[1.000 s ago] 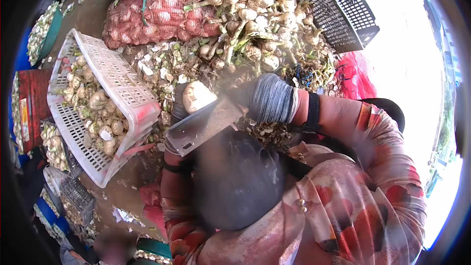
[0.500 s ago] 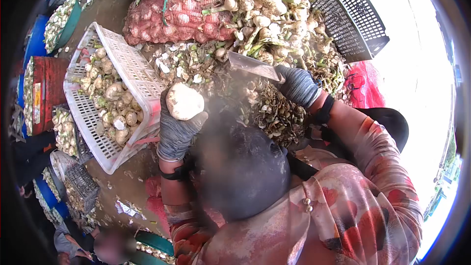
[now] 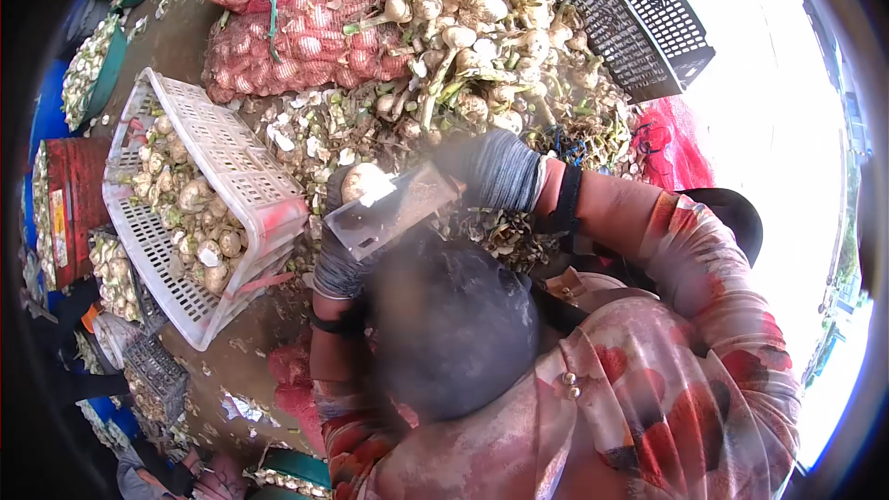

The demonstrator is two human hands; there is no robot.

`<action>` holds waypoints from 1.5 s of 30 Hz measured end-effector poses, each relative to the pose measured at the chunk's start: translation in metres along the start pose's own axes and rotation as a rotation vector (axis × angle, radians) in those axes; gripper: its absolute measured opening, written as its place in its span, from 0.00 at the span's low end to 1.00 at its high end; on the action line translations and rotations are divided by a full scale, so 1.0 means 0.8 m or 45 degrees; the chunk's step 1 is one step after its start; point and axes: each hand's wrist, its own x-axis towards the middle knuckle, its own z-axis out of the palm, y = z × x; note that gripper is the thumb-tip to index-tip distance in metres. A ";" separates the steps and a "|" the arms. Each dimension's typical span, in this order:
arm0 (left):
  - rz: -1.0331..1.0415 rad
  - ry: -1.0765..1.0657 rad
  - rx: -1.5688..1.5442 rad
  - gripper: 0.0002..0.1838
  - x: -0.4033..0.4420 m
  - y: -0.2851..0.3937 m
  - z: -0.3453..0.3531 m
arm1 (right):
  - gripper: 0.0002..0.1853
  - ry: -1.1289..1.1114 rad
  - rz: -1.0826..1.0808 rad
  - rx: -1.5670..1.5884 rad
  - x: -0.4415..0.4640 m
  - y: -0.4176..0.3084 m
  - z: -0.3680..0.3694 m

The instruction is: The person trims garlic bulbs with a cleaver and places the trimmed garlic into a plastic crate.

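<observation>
My left hand (image 3: 341,268), in a grey knit glove, is closed around a large pale garlic bulb (image 3: 359,181). In my right hand (image 3: 500,169), also gloved, is a cleaver (image 3: 407,208) with a wide flat blade. The blade lies across the front of the bulb and hides part of it and of my left fingers. Whether the edge cuts into the bulb, I cannot tell. Beyond my hands rises a heap of garlic (image 3: 482,46) with stems on. Left of them, a tilted white plastic crate (image 3: 222,148) holds trimmed bulbs.
A red mesh sack of garlic (image 3: 306,46) lies at the back beside the heap. A dark perforated crate (image 3: 639,18) stands at back right. Peelings litter the ground. Further left are a red crate (image 3: 79,204) and green tubs (image 3: 109,74) of garlic. Another person's legs show at far left.
My right hand has swung left and nearer with the cleaver, bringing the blade from above the peelings to the garlic bulb. My left hand keeps hold of the bulb. The view has shifted slightly.
</observation>
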 end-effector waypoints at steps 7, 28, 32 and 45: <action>-0.489 0.365 -0.496 0.42 -0.013 0.058 -0.038 | 0.13 -0.028 0.726 -0.029 -0.033 0.070 0.026; -0.408 -0.194 0.247 0.25 0.211 -0.239 0.164 | 0.18 0.132 0.747 0.124 -0.067 0.096 0.013; -0.628 -0.515 0.589 0.28 0.171 -0.231 0.139 | 0.17 0.028 0.725 0.124 -0.062 0.091 0.015; -0.190 -0.013 0.062 0.21 0.029 -0.137 0.087 | 0.13 0.012 0.228 0.126 0.022 0.033 0.025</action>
